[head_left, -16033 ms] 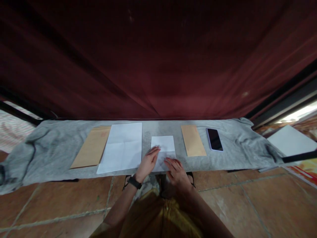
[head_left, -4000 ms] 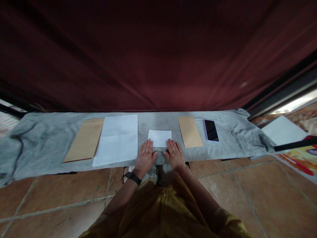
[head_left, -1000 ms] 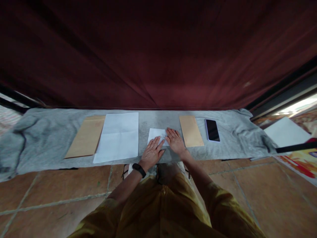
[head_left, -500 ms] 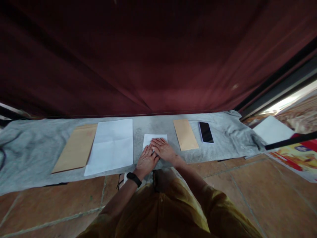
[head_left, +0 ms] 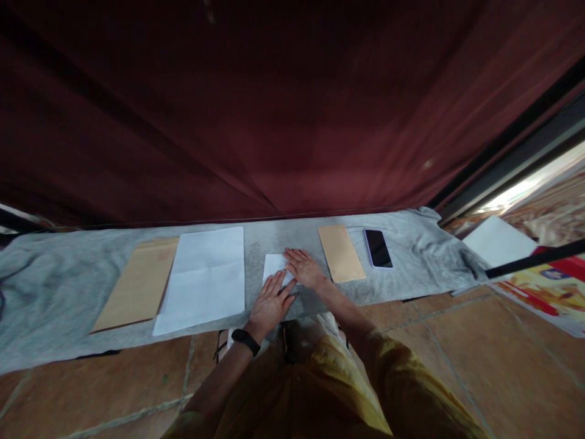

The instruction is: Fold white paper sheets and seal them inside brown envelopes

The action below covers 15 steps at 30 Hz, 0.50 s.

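Lying on grey cloth (head_left: 286,235), the small white paper (head_left: 272,263) (plain, partly hidden) is showing beneath the flattened left hand (head_left: 269,308) and right hand (head_left: 304,268), their fingers no longer overlapping.

A smartphone (head_left: 378,249) lies flat on the grey cloth (head_left: 414,253), with a dark red curtain (head_left: 292,134) behind and brown floor tiles (head_left: 484,347) below.
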Available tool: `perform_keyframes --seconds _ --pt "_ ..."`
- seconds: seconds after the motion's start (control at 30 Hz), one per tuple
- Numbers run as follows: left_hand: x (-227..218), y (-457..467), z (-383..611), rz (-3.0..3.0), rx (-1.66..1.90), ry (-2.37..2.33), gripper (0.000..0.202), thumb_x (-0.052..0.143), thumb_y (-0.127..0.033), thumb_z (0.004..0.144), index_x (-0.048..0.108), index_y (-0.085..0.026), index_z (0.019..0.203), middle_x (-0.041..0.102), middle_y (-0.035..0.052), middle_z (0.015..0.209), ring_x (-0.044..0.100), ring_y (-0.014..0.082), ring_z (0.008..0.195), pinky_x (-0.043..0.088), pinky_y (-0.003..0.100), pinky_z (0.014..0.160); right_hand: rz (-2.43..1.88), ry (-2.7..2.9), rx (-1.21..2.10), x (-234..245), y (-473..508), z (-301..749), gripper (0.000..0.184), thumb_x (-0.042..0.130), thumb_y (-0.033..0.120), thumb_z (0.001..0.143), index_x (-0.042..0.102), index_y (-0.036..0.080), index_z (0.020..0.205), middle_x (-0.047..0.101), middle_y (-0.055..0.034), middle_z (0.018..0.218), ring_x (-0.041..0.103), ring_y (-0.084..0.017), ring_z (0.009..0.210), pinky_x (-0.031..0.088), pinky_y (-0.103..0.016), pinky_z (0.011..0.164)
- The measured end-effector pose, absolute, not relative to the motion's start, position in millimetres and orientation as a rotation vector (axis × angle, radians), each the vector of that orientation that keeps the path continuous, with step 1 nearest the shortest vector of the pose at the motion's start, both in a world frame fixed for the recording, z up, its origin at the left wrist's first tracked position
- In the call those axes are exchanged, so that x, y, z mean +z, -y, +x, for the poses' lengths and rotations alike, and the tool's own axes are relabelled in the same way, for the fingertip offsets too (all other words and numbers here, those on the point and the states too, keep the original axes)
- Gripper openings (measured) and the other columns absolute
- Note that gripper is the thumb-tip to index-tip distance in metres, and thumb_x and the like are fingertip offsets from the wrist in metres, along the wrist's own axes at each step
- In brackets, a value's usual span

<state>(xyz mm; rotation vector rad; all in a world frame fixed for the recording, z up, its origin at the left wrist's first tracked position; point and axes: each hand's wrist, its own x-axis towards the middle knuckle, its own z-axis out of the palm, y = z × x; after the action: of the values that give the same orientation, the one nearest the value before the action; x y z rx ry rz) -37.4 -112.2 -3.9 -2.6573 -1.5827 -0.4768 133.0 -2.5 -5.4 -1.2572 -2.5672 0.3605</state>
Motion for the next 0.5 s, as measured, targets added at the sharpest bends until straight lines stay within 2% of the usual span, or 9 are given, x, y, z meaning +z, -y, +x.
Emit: perform_keyframes --seconds 0.13,0.23,0.37,0.5 --pt "-5.3 114.4 -40.1 -2.658 -0.492 1.569 0.048 0.045 -0.04 0.102 0.05 -0.027 0.148 0.043 0.0099 0.158 0.04 0.0267 0.147 0.037 0.05 0.119 -1.295 2.564 0.405 1.9 -4.0 135.3 0.045 0.041 0.03 0.105 0.051 0.016 0.146 0.045 -0.0089 0.157 0.043 -0.019 0.143 0.027 -0.038 0.123" --pt "-6.0 114.9 -40.5 -2.659 -0.491 1.568 0.048 0.046 -0.04 0.102 0.049 -0.027 0.148 0.043 0.01 0.159 0.04 0.0265 0.147 0.036 0.05 0.12 -1.355 2.568 0.429 11.7 -8.3 133.7 0.042 0.043 0.027 0.103 0.055 0.018 0.142 0.05 -0.008 0.154 0.047 -0.019 0.138 0.031 -0.035 0.119" --pt "-5.7 114.6 -39.9 -2.656 -0.488 1.573 0.048 0.048 -0.039 0.101 0.05 -0.027 0.148 0.043 0.0099 0.159 0.04 0.0265 0.147 0.036 0.05 0.12 -1.524 2.555 0.426 24.0 -14.0 126.1 0.038 0.045 0.025 0.101 0.059 0.021 0.136 0.058 -0.0091 0.143 0.054 -0.021 0.127 0.039 -0.037 0.11" --pt "-4.7 115.1 -39.9 -2.647 -0.467 1.561 0.047 0.048 -0.038 0.101 0.051 -0.027 0.147 0.043 0.0098 0.158 0.038 0.0266 0.148 0.036 0.05 0.12 -1.635 2.533 0.498 29.6 -22.9 118.4 0.036 0.05 0.025 0.098 0.063 0.022 0.131 0.06 -0.0109 0.138 0.055 -0.023 0.125 0.04 -0.039 0.107"
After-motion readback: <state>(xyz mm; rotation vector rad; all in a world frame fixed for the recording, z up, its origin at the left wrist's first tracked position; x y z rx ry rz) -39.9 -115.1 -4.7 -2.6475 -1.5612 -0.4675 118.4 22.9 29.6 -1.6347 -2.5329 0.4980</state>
